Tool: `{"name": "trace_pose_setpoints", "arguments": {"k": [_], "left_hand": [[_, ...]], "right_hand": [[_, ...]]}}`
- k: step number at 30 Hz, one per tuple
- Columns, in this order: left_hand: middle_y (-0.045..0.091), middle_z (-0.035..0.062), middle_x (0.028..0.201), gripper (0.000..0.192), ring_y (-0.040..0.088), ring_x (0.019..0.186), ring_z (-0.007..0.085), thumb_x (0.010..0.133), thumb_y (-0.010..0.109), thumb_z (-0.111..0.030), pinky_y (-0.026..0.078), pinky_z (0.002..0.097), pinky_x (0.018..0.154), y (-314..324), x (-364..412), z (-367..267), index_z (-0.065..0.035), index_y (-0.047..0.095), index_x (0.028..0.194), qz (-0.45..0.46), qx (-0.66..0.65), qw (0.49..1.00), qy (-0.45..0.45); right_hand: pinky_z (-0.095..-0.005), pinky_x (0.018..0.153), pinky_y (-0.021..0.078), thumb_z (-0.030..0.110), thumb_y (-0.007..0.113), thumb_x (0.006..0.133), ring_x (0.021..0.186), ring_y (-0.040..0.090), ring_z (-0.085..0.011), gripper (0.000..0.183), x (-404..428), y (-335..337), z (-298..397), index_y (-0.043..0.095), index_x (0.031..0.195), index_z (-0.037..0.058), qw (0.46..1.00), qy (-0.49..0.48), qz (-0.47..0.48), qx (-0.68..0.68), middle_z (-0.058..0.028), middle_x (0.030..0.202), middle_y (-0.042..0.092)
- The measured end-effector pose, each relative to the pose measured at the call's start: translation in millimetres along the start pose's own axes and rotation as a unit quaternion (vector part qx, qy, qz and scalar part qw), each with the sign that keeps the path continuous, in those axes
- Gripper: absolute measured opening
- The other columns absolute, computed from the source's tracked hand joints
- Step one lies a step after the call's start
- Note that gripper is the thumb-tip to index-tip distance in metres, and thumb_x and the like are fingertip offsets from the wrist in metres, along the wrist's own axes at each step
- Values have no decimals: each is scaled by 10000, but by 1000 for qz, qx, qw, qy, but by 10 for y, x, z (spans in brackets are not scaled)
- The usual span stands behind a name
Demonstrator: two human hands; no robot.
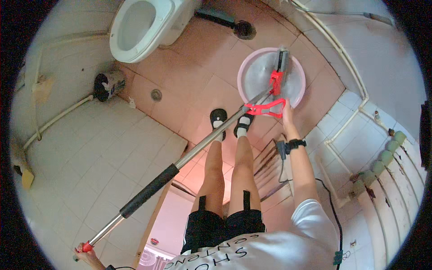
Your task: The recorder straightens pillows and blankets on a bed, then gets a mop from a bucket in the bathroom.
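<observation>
A squeeze mop's metal pole [206, 139], with a black foam sleeve, crosses diagonally in front of me. My left hand [87, 254] is closed around the red end cap at the lower left. At the red squeeze lever [266, 108], my right hand [288, 113] grips the side of the handle nearest me. The mop head [282, 61], with its red bracket, is over a pink-rimmed round basin [240, 79] that holds greyish water. Whether the head touches the water is not plain.
A white toilet [126, 55] stands at the upper left, a waste bin [109, 84] by the left wall. Floor drains [156, 95] are set in the pink tiles. White pipes [344, 54] run along the right wall. A slatted rack [270, 162] is beside my legs.
</observation>
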State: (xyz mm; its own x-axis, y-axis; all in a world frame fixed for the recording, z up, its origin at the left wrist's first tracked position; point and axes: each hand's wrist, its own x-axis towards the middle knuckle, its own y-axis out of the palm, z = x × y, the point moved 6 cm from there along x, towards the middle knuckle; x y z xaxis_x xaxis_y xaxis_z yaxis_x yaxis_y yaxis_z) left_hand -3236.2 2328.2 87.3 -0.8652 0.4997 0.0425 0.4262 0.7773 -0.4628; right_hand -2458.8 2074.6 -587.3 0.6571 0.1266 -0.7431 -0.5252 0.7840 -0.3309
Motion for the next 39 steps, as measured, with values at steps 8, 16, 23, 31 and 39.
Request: {"name": "trace_pose_setpoints", "arguments": {"k": [8,16,23,31,39], "left_hand": [[354,-5,583,165,389,559,181,820,374,-290,402,405,587,169,-146,497,-151,343,735,69,-516,800,-298],[454,-9,749,183,491,726,203,830,377,-212,406,473,656,855,-1441,124,-165,465,984,23,-797,411,-443],[460,-2,749,160,493,741,207,831,379,-234,403,482,660,749,-1124,253,-169,473,942,-34,-845,281,-455],[467,6,749,147,495,759,212,831,381,-260,401,494,665,390,-602,454,-174,481,895,-93,-882,153,-436],[469,28,694,155,499,639,179,845,402,-252,435,400,524,558,-623,124,-141,440,744,-118,-854,-105,-496]], "right_hand": [[-379,687,407,479,396,823,774,550,-331,549,-335,130,908,562,825,-45,912,-199,28,-357,-243,792,564],[-470,667,419,455,393,825,736,544,-415,542,-406,441,1166,573,744,-50,840,-203,14,-503,-289,741,547],[-464,666,422,443,399,823,740,546,-406,527,-618,680,1519,577,750,-47,792,-218,81,-564,-274,757,552],[-450,681,441,453,389,819,761,567,-369,511,-355,754,992,556,807,-30,793,-189,58,-576,-236,757,578],[-470,790,391,499,453,744,885,531,-384,600,429,756,-193,491,1019,-33,821,-114,122,-546,-256,986,524]]}}
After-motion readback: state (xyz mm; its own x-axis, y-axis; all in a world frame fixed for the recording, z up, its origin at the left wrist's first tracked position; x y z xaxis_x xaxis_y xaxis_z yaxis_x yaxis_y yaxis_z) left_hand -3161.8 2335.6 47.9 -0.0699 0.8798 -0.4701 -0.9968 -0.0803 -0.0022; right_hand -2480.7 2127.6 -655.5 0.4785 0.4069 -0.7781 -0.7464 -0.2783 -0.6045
